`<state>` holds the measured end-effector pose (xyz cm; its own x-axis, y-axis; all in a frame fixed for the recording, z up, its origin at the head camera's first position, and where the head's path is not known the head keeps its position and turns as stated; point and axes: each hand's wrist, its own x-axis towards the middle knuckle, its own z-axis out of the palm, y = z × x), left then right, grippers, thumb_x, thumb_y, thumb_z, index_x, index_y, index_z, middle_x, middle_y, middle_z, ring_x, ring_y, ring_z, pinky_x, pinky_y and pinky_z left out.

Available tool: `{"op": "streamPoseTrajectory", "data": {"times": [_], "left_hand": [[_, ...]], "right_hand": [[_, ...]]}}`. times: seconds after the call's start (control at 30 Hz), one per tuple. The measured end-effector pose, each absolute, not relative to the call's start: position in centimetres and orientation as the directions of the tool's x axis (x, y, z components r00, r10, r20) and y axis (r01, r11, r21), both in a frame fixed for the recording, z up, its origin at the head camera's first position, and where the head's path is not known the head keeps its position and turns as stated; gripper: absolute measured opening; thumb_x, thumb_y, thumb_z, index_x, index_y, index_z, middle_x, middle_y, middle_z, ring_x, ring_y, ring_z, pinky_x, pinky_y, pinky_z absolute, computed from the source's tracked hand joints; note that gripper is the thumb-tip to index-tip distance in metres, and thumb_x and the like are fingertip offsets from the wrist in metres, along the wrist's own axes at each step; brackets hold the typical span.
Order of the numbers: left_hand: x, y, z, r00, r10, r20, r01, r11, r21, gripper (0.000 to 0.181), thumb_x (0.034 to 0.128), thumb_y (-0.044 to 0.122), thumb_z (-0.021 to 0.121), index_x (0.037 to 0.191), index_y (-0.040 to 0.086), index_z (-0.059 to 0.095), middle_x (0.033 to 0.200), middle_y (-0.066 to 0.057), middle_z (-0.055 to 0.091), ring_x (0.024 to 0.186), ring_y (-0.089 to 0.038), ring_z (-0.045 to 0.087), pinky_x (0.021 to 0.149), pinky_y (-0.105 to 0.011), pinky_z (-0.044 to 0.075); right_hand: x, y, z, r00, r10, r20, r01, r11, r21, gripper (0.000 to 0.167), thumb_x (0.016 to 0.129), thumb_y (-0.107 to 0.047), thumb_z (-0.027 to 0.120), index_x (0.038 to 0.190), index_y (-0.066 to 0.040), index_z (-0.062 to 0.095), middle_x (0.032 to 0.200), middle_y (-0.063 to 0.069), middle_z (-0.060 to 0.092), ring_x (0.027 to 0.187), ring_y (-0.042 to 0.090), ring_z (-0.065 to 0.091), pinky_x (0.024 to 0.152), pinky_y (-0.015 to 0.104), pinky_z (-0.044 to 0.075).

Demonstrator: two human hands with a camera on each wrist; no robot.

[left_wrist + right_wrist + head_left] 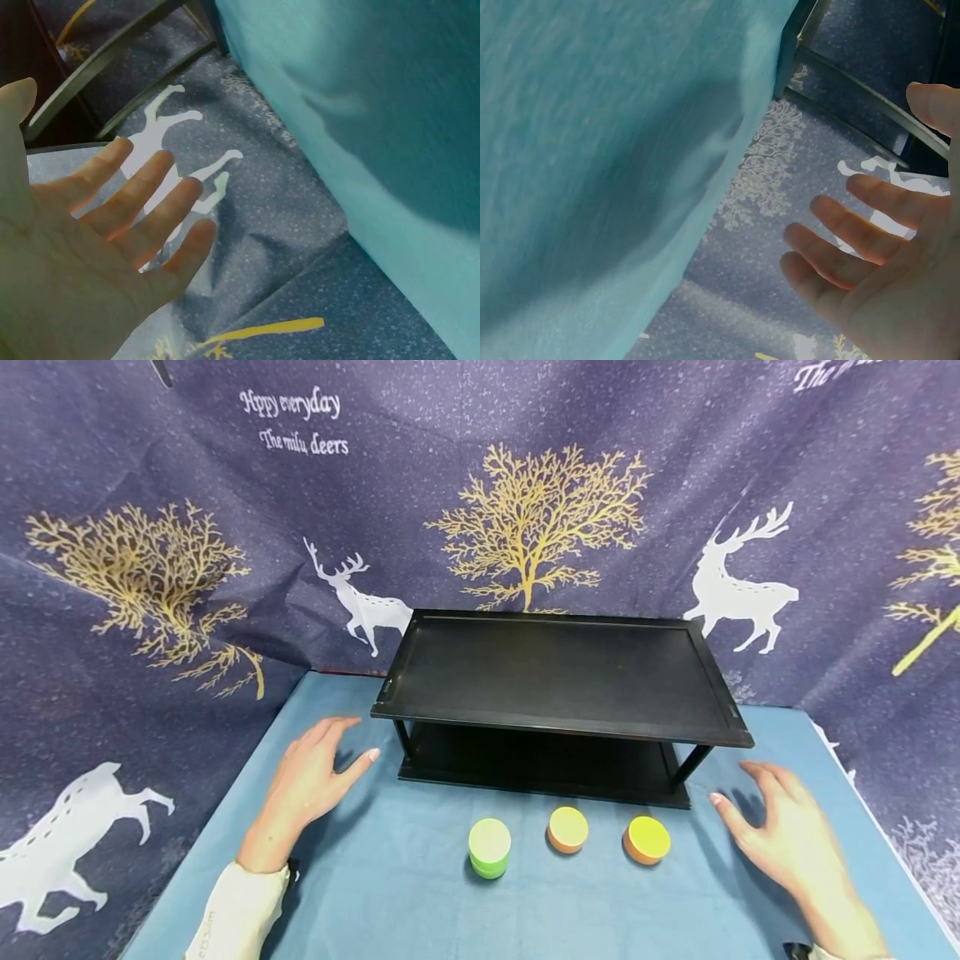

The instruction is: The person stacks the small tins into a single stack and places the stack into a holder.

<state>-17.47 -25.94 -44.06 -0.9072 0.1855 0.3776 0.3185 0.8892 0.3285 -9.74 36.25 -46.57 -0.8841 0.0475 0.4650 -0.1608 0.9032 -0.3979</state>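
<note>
Black shelf stands on the blue cloth at clock centre. Nearest: green cylinder at 7 o'clock, orange cylinder at 6, yellow-topped cylinder at 5. Left hand at 8, right hand at 4: empty, thumbs and fingers wide, clear of the shelf. Farthest: deer-print curtain at 12.

Your left hand spreads its fingers before deer-printed fabric, black frame upper left, teal cloth right.
</note>
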Motion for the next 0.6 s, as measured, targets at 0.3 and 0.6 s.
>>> {"op": "streamPoseTrajectory", "data": {"times": [0.3,0.6], "left_hand": [[-17.1,-25.0,-43.7,-0.915,0.219,0.338,0.336,0.879,0.339,0.067,0.0993,0.057,0.069,0.145,0.009,0.061,0.14,-0.014,0.065,0.128,-0.038,0.061,0.103,-0.065,0.046],[-16.6,-24.2,-43.5,-0.922,0.239,0.305,0.34,0.877,0.34,0.07,0.0984,0.06,0.068,0.147,0.011,0.06,0.141,-0.013,0.065,0.128,-0.036,0.061,0.106,-0.064,0.045]], "right_hand": [[-9.3,35.3,-46.2,-0.894,0.025,0.448,-0.169,0.906,-0.388,0.061,0.09,-0.031,0.083,0.135,0.006,0.061,0.132,0.03,0.059,0.122,0.053,0.054,0.098,0.067,0.041],[-9.3,34.5,-46.0,-0.89,0.003,0.457,-0.19,0.907,-0.377,0.058,0.089,-0.031,0.084,0.131,0.004,0.063,0.127,0.028,0.061,0.118,0.052,0.056,0.093,0.066,0.043]]}}
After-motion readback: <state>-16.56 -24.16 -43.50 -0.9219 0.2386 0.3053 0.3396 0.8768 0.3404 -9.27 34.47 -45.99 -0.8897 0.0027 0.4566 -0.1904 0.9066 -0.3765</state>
